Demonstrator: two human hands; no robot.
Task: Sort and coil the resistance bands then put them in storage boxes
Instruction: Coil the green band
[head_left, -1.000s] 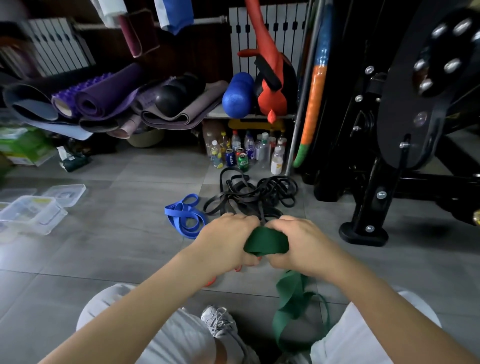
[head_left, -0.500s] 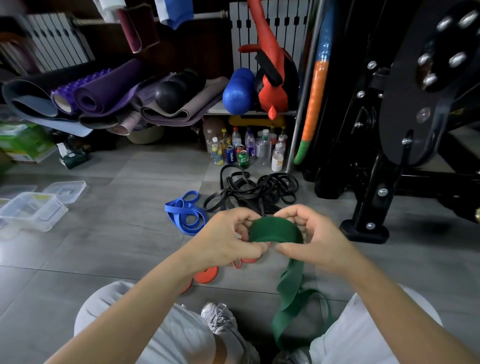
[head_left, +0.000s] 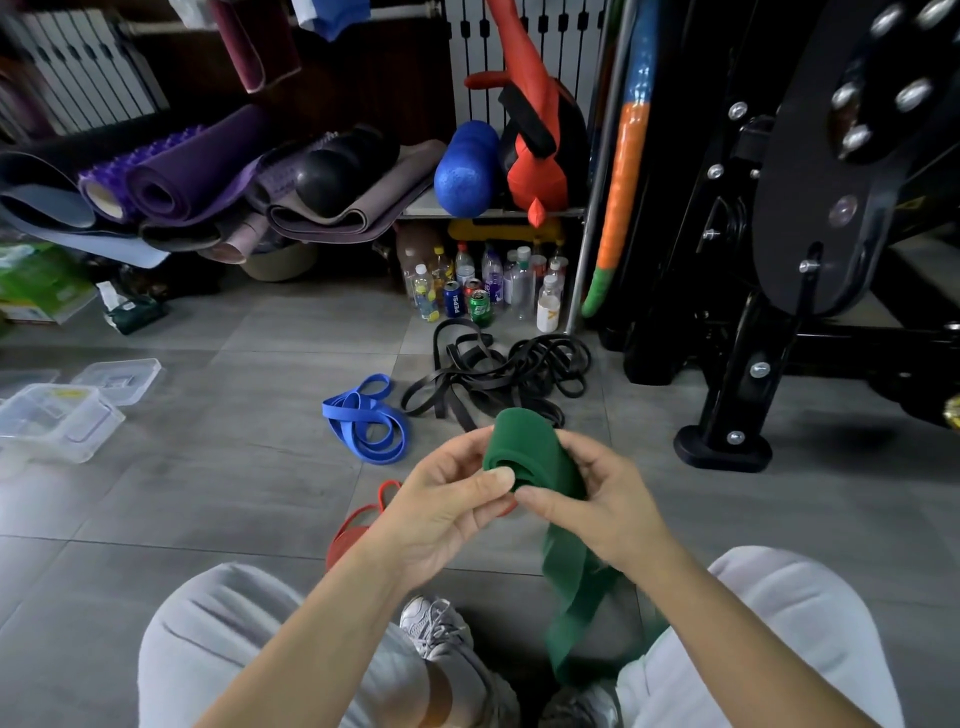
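Note:
A wide green band is partly rolled into a coil held above the floor between both hands. My left hand pinches the coil's left end with thumb and fingers. My right hand grips the right side, and the loose tail hangs down between my knees. On the grey tiles lie a blue band in loops, a tangled heap of black bands and a red band partly hidden under my left hand. Clear plastic storage boxes stand open at the left.
A clear lid lies beside the boxes. Bottles and cans stand under a shelf behind the black bands. Rolled yoga mats are piled at the back left. A black gym machine with its foot stands close on the right.
The coil has been turned and tilted so its open end faces me. Both hands have shifted from gripping over the top to pinching its sides. The tail has shortened a little.

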